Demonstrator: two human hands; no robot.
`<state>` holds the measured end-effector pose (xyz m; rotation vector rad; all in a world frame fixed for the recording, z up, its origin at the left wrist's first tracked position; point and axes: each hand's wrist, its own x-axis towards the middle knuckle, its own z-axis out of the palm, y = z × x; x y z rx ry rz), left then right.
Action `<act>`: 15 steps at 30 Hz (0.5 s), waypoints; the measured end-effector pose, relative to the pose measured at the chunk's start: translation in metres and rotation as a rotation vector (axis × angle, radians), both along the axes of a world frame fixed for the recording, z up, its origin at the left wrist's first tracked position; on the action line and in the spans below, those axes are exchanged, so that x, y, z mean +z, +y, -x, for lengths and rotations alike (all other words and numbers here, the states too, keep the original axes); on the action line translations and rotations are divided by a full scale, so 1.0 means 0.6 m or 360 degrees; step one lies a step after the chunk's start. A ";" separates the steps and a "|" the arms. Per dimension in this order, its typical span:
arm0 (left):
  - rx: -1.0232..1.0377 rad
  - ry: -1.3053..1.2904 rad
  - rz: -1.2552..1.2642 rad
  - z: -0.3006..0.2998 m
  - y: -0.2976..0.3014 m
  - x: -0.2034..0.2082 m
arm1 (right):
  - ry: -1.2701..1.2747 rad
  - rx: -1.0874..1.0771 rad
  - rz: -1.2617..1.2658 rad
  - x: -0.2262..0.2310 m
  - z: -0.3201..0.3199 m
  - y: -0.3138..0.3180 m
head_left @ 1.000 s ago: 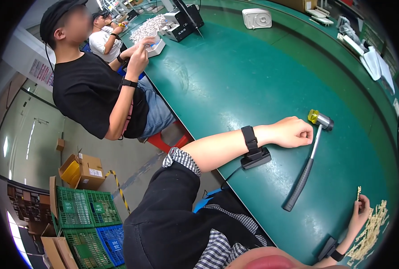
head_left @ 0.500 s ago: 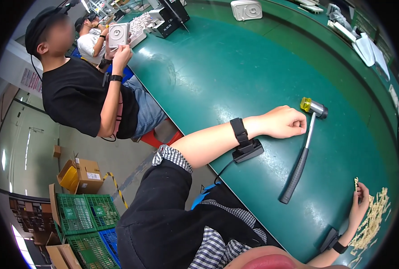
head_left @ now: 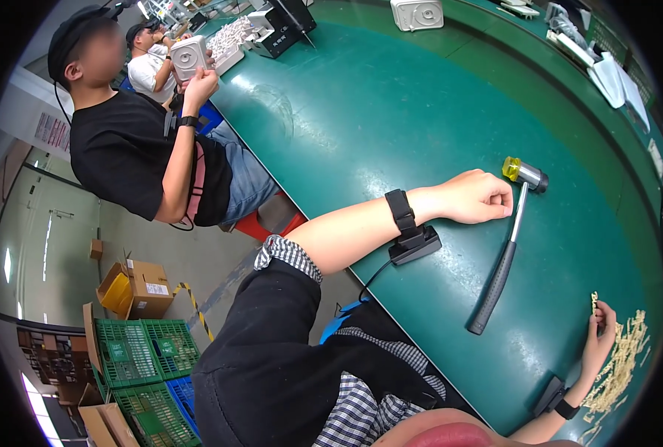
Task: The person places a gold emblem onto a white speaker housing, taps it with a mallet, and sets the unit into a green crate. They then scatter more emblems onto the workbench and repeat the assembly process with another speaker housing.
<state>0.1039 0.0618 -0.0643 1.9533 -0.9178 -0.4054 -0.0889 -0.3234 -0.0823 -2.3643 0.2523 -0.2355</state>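
My left hand (head_left: pixel 478 197) rests on the green tabletop as a loose fist, with nothing visible protruding from it. Just beyond its knuckles lies a two-faced mallet (head_left: pixel 501 272) with a yellow face, a dark face, a metal shaft and a black grip; hand and mallet look slightly apart. At the lower right, my right hand (head_left: pixel 600 335) pinches a small, narrow cream-coloured piece (head_left: pixel 594 300) with a notched outline, its end standing out past the fingertips. Beside that hand is a loose pile of similar thin cream pieces (head_left: pixel 620 357).
A co-worker (head_left: pixel 134 149) at the left table edge holds a white square housing (head_left: pixel 190 58); another person sits behind. A similar white housing (head_left: pixel 418 14) lies at the far edge. Black equipment (head_left: pixel 281 31) stands beyond. Green crates (head_left: pixel 130 350) and a cardboard box (head_left: pixel 134 289) are on the floor.
The co-worker has lowered and tilted the white housing a little to the left. The view has shifted slightly; both my hands keep nearly the same pose.
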 end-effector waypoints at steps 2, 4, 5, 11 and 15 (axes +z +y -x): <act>0.0012 0.0011 -0.0010 -0.001 0.000 -0.003 | -0.0016 0.0010 0.0020 0.000 -0.003 0.000; 0.0014 0.0018 -0.0016 -0.002 0.000 -0.006 | -0.0031 -0.0008 0.0019 0.003 -0.004 0.007; 0.0016 0.0013 -0.0011 -0.002 0.000 -0.007 | -0.0045 -0.0024 0.0017 0.005 -0.005 0.012; 0.0015 -0.0013 -0.0013 -0.004 -0.001 -0.007 | -0.0078 -0.0049 0.0026 0.004 -0.006 0.015; 0.0002 -0.0031 0.0017 -0.001 -0.001 -0.005 | -0.0053 -0.0002 0.0026 -0.001 -0.003 0.004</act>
